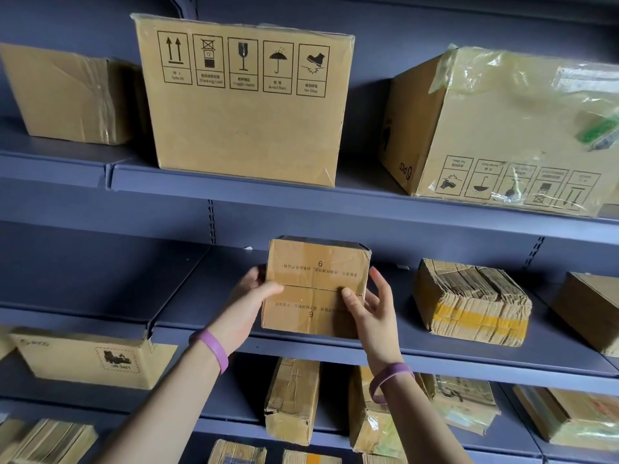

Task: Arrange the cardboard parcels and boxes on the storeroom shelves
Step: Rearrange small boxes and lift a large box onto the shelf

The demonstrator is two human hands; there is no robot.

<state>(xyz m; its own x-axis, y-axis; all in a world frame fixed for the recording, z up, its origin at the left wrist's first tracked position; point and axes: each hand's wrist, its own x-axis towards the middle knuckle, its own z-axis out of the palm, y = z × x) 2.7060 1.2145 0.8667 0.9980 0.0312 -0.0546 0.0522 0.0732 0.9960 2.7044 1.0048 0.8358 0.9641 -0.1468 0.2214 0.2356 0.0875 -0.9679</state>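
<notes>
- Here, at the far left, a creased box (67, 95) sits on the top shelf (234, 185). Lower down, a stamped box (93, 358) lies on another shelf.
- The left hand (254, 293), with a purple wristband (211, 349) on its wrist, grips the left side of the small box (315, 288). Its thumb lies on the front face and its fingers curl round the edge.
- The small box is held between both hands at the front of the middle shelf (201, 296), its taped face towards the camera. Whether its bottom edge touches the shelf cannot be told.
- Above it, a tall box (244, 102) with handling symbols stands on the top shelf.
- The right hand (371, 306) grips the small box's right side, thumb on the front face and fingers up along the side.
- Further right, a worn bundle (472, 303) with a yellow band lies on the middle shelf, apart from the small box.
- Above that, a large box (502, 128) under loose plastic film sits with its symbols upside down.
</notes>
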